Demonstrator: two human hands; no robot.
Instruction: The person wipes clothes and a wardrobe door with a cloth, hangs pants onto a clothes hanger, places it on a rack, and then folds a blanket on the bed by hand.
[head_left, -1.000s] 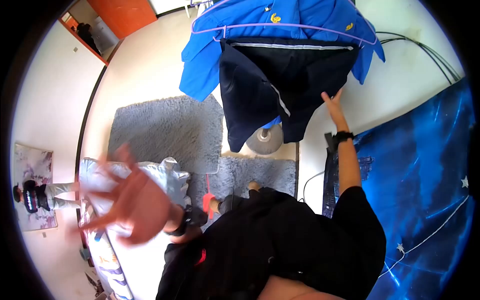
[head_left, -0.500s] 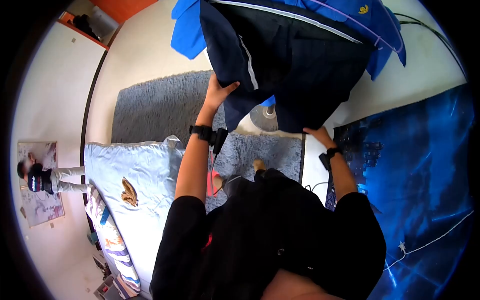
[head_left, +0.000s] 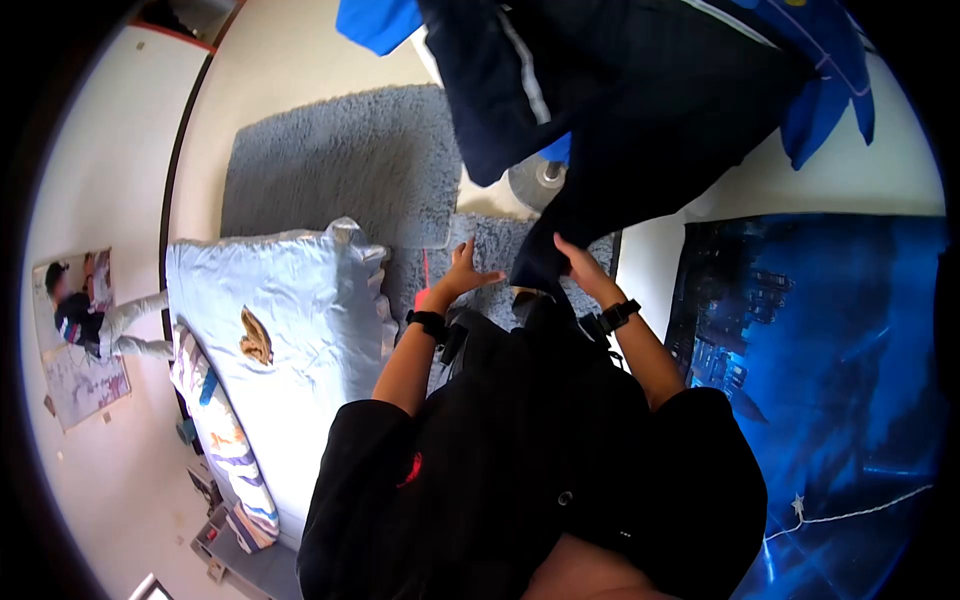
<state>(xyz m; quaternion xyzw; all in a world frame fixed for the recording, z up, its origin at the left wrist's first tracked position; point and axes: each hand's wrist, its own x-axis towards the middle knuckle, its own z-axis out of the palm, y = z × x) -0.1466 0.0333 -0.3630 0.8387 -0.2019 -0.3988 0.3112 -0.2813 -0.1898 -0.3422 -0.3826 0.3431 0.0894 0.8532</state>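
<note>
Dark navy trousers (head_left: 640,120) with white side stripes hang in front of me at the top, one leg pulled down toward my body. My right hand (head_left: 583,268) grips the lower end of that leg. Just left of it, my left hand (head_left: 465,275) is empty, thumb and fingers apart. A blue garment (head_left: 825,75) on a purple hanger shows behind the trousers at the top right. Both my wrists carry black bands.
A bed with a pale shiny cover (head_left: 290,290) stands at left, a brown item (head_left: 255,337) on it. Grey shaggy rugs (head_left: 340,165) and a round stand base (head_left: 537,183) are ahead. A blue backdrop (head_left: 820,380) is at right. A person (head_left: 85,320) stands far left.
My left hand came off the other trouser leg and moved down, now open. My right hand has drawn its leg down and inward, toward my body. The view has tilted lower.
</note>
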